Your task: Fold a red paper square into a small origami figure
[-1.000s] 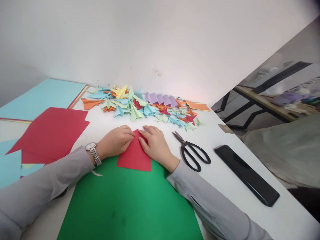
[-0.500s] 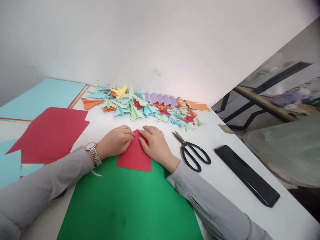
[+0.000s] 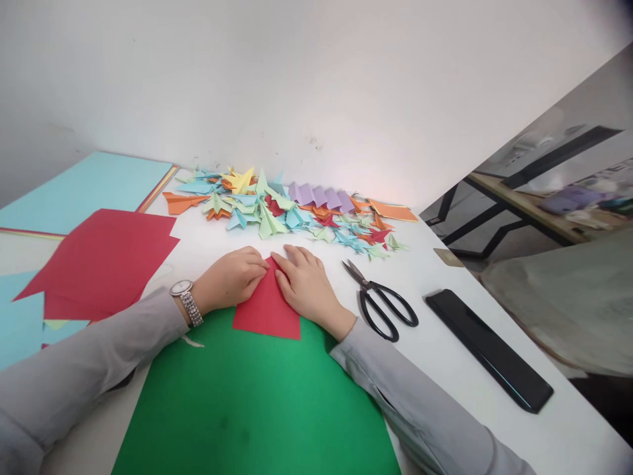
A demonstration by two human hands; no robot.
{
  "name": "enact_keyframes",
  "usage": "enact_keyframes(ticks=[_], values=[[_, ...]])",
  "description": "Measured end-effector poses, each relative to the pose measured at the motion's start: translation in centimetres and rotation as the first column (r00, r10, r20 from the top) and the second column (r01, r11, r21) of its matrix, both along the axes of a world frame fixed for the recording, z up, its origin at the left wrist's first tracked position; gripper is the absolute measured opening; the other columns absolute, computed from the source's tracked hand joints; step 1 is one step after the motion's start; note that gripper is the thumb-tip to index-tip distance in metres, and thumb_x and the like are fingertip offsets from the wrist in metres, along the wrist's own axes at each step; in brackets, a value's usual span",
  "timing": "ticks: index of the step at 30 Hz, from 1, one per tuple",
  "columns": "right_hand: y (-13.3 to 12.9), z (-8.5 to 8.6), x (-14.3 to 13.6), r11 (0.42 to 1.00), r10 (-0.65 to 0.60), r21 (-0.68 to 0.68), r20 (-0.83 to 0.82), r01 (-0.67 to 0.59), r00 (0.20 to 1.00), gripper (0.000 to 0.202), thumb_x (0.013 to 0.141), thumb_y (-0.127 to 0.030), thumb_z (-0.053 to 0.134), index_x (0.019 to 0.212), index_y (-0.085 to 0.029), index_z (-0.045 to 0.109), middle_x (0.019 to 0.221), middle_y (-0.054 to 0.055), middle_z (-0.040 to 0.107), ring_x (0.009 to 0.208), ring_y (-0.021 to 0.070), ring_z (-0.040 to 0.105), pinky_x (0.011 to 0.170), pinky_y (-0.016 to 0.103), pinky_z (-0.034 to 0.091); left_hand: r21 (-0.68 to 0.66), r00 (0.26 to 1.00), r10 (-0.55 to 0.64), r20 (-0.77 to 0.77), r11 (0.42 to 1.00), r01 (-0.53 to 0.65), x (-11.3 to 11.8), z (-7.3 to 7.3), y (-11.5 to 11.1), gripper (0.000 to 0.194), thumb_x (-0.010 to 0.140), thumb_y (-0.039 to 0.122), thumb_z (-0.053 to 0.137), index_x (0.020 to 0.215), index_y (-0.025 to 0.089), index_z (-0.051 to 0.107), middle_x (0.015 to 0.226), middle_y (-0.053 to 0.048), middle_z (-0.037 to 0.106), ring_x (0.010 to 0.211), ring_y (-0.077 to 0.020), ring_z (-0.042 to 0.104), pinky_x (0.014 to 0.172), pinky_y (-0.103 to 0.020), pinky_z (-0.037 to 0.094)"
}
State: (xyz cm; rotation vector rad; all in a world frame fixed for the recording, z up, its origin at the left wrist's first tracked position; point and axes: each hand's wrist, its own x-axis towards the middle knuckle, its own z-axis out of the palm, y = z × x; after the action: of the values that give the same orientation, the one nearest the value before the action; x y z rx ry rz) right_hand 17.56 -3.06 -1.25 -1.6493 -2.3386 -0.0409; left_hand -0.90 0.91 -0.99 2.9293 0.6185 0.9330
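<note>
Between nine and ten o'clock from the work, I see loose, overlapping red paper sheets (image 3: 109,260). Next, the left hand (image 3: 230,280), fingers curled, touches the tip of a small, pointed red paper piece (image 3: 267,310); whether it pinches, I cannot tell. That piece's near edge overlies a large green sheet (image 3: 252,396); colourful folded-paper planes (image 3: 270,221) heap at twelve. The right hand (image 3: 311,290) lies on it, finger and thumb apart. Black-handled metal scissors (image 3: 366,284) rest at three on the white tabletop (image 3: 445,356).
</note>
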Motion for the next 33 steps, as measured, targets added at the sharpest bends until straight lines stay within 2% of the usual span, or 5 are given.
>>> enact_keyframes(ticks=[21, 28, 30, 33], values=[[0.02, -0.1, 0.03, 1.0, -0.001, 0.011, 0.05, 0.001, 0.999, 0.044, 0.095, -0.033, 0.033, 0.134, -0.021, 0.051, 0.139, 0.013, 0.048, 0.125, 0.0327, 0.042, 0.097, 0.049, 0.037, 0.013, 0.999, 0.007, -0.032, 1.0, -0.006, -0.03, 0.03, 0.08, 0.029, 0.086, 0.008, 0.043, 0.079, 0.015, 0.071, 0.084, -0.007, 0.072, 0.084, -0.0184, 0.063, 0.077, -0.033, 0.056], [0.11, -0.18, -0.02, 1.0, -0.02, -0.009, -0.025, 0.019, 0.999, 0.049, 0.094, -0.032, 0.037, 0.138, -0.013, 0.043, 0.14, 0.013, 0.049, 0.126, 0.0314, 0.041, 0.101, 0.047, 0.035, 0.011, 1.0, -0.001, -0.011, 1.0, 0.001, -0.01, 0.01, 0.08, 0.026, 0.086, 0.008, 0.045, 0.078, 0.013, 0.069, 0.081, -0.008, 0.071, 0.083, -0.019, 0.062, 0.075, -0.031, 0.055], [0.08, -0.1, -0.01, 1.0, -0.016, -0.005, -0.026, 0.015, 1.0, 0.049, 0.094, -0.032, 0.036, 0.139, -0.015, 0.042, 0.139, 0.013, 0.049, 0.126, 0.0315, 0.042, 0.1, 0.047, 0.036, 0.016, 1.0, -0.009, -0.005, 1.0, 0.009, -0.01, 0.05, 0.07, 0.026, 0.086, 0.008, 0.045, 0.078, 0.013, 0.069, 0.082, -0.009, 0.071, 0.083, -0.0191, 0.062, 0.076, -0.031, 0.055], [0.02, 0.03, 0.03, 1.0, 0.001, 0.008, -0.002, -0.001, 1.0, 0.044, 0.095, -0.032, 0.035, 0.136, -0.022, 0.047, 0.138, 0.012, 0.05, 0.125, 0.0316, 0.043, 0.098, 0.048, 0.037, 0.021, 1.0, -0.011, -0.008, 1.0, 0.012, -0.02, 0.06, 0.05, 0.026, 0.086, 0.007, 0.045, 0.078, 0.013, 0.069, 0.084, -0.009, 0.071, 0.083, -0.0191, 0.062, 0.077, -0.031, 0.054]])
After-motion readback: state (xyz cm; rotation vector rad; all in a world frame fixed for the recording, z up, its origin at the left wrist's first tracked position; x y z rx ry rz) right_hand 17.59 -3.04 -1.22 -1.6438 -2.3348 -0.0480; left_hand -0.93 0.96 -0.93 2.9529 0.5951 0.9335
